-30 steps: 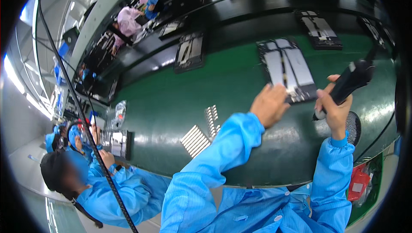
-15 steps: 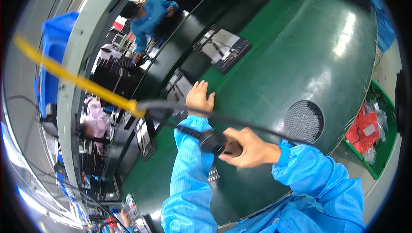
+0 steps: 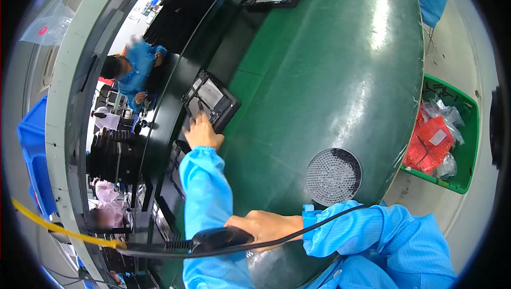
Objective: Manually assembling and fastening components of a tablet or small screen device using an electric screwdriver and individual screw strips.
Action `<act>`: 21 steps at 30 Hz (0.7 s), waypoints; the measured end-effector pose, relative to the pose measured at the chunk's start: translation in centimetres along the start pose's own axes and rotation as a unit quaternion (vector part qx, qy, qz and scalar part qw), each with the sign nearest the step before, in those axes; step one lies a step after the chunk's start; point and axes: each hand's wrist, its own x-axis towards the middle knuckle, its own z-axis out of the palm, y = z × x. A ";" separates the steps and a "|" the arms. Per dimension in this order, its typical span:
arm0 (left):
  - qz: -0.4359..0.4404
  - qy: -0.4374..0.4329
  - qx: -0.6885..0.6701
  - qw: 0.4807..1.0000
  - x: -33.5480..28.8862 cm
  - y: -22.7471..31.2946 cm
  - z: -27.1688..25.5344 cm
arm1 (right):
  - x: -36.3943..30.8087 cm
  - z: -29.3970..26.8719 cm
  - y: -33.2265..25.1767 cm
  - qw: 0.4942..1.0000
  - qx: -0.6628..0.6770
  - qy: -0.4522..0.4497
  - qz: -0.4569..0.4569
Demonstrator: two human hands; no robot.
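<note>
The outstretched left hand (image 3: 204, 134) reaches a rectangular device (image 3: 214, 97), fingers apart. The right hand (image 3: 266, 226) clamps a rounded black tool (image 3: 217, 237).

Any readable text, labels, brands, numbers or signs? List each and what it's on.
No text is readable.
White label on red bag: too small.
Red mark on clear plastic bag: too small.
Black corded tool in right hand: none legible.
Black-framed unit at left hand: none legible.

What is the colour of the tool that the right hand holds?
The tool in the right hand is black; the head view shows it best.
</note>
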 end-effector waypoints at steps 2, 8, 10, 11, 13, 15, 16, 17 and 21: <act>-0.078 0.029 -0.060 0.995 -0.1 0.6 1.3 | 0.1 -0.1 -0.2 0.999 -0.029 0.022 -0.006; -0.050 0.133 -0.119 0.983 -6.6 -1.6 0.7 | 0.6 -0.6 -1.8 0.999 -0.043 0.014 0.029; -0.003 0.171 -0.119 0.978 -11.9 -1.7 0.3 | 0.5 0.3 -1.7 0.996 -0.049 -0.040 0.060; 0.037 0.197 -0.130 0.971 -14.1 -0.9 1.0 | 0.2 0.4 -2.2 1.000 0.004 -0.007 0.021; 0.109 0.219 -0.113 0.963 -18.5 -1.0 2.9 | 0.5 -1.0 -5.0 0.995 -0.019 -0.006 -0.093; 0.068 0.187 -0.462 0.864 -23.6 0.5 3.7 | -0.1 -2.1 -7.2 0.998 0.032 -0.046 0.019; 0.024 0.041 -0.397 0.917 -25.6 1.3 1.3 | 0.1 -3.1 -8.9 0.995 0.077 -0.026 0.062; 0.057 0.097 -0.334 0.936 -27.5 2.3 -0.5 | -0.4 -3.6 -9.5 0.987 0.116 0.017 0.109; 0.077 0.147 -0.312 0.936 -34.1 3.8 -3.0 | -0.3 -6.3 -12.0 0.990 0.041 0.132 0.031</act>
